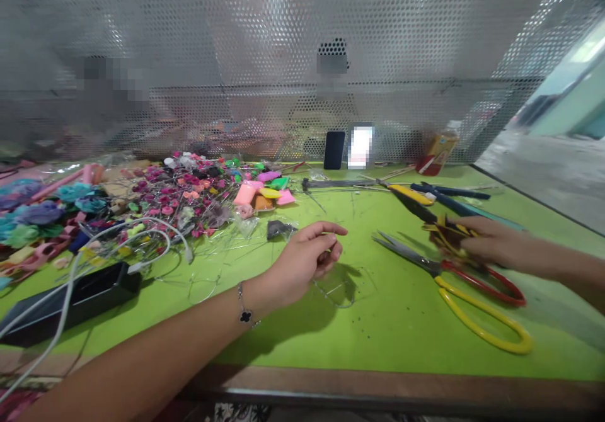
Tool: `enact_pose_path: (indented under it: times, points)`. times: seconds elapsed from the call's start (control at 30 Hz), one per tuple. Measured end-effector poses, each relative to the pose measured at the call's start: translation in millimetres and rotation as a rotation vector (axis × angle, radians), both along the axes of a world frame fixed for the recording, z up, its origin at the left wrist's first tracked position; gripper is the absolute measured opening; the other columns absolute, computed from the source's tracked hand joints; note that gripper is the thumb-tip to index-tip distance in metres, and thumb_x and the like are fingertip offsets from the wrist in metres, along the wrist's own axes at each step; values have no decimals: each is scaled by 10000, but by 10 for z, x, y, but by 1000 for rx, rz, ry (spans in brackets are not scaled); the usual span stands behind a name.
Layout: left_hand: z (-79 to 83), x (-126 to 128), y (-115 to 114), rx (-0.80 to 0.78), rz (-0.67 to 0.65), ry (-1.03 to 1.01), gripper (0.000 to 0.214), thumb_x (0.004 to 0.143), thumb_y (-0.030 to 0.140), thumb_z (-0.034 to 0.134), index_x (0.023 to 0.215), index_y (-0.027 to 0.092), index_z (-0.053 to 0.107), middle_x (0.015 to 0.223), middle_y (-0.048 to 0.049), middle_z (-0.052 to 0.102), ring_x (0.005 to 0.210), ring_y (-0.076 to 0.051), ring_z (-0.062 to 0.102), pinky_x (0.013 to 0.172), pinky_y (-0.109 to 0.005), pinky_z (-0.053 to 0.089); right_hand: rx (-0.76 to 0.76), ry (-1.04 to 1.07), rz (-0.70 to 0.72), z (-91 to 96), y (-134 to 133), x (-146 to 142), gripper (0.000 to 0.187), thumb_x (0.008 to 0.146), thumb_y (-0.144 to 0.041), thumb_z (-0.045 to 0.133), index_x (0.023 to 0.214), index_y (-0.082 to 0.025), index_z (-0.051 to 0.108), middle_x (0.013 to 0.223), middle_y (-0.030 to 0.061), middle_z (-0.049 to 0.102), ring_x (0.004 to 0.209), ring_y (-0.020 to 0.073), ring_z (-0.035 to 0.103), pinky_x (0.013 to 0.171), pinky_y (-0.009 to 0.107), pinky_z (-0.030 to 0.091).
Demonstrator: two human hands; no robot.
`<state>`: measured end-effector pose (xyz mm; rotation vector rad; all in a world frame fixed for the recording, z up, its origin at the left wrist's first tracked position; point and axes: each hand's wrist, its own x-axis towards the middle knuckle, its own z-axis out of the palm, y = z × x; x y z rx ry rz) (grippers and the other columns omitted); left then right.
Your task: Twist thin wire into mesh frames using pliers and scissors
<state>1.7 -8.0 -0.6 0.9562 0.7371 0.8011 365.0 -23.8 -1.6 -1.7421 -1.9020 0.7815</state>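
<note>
My left hand [309,255] hovers over the green table mat, palm turned inward. Its index finger reaches forward and the other fingers curl loosely, with nothing visible in them. Below it a thin wire loop [341,307] lies on the mat. At the right, my right hand [486,239] is closed around a yellow-and-dark tool [444,232], smeared by motion, so its exact kind does not show. Just beneath that hand lies a pair of scissors [416,258] with one red and one yellow handle loop, its blades slightly apart and pointing left.
Colourful small flowers on wires [184,189] heap up at the left, near bright clay packs [265,192]. A black box [75,302] with white cables sits front left. Dark-blue-handled pliers [454,201], a phone [334,151] and a bottle [437,152] are behind, before a perforated metal panel [265,50].
</note>
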Motion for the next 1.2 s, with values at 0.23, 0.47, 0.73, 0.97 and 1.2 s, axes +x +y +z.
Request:
enact_pose_path:
  times: [0.23, 0.47, 0.73, 0.97, 1.2]
  points:
    - [-26, -45, 52, 203, 70, 86, 154, 901, 306, 642, 926, 165, 697, 629, 23, 599, 463, -60, 378, 456, -225, 226, -794, 1119, 427, -209, -246, -834, 578, 652, -138, 671, 1227, -197, 673, 1023, 129, 790, 842, 282, 814, 564, 258, 604]
    - [18, -55, 43, 333, 104, 125, 213, 940, 352, 628, 834, 171, 663, 684, 3, 632, 494, -65, 358, 478, -245, 232, -945, 1210, 542, -382, -279, -1045, 556, 624, -93, 615, 1165, -213, 667, 981, 119, 809, 791, 252, 818, 514, 207, 580]
    - [64, -39, -39, 381, 73, 198, 302, 950, 404, 629, 769, 165, 670, 714, -29, 643, 525, -76, 389, 507, -254, 263, -967, 1061, 334, -275, -360, -1054, 547, 531, -120, 604, 1074, -174, 654, 825, 56, 766, 553, 149, 701, 475, 193, 497]
    - [93, -38, -51, 410, 77, 225, 317, 958, 419, 644, 776, 161, 681, 744, -37, 666, 515, -67, 377, 497, -251, 254, -990, 1133, 342, -171, -346, -1069, 503, 549, -157, 632, 1051, -177, 646, 751, 31, 702, 619, 148, 663, 492, 195, 526]
    - [115, -54, 31, 337, 91, 205, 249, 948, 327, 623, 763, 165, 661, 766, -31, 703, 453, -46, 404, 438, -233, 258, -814, 915, 264, 14, -311, -1105, 361, 690, -303, 678, 1029, -214, 593, 813, 16, 652, 546, 124, 580, 394, 187, 435]
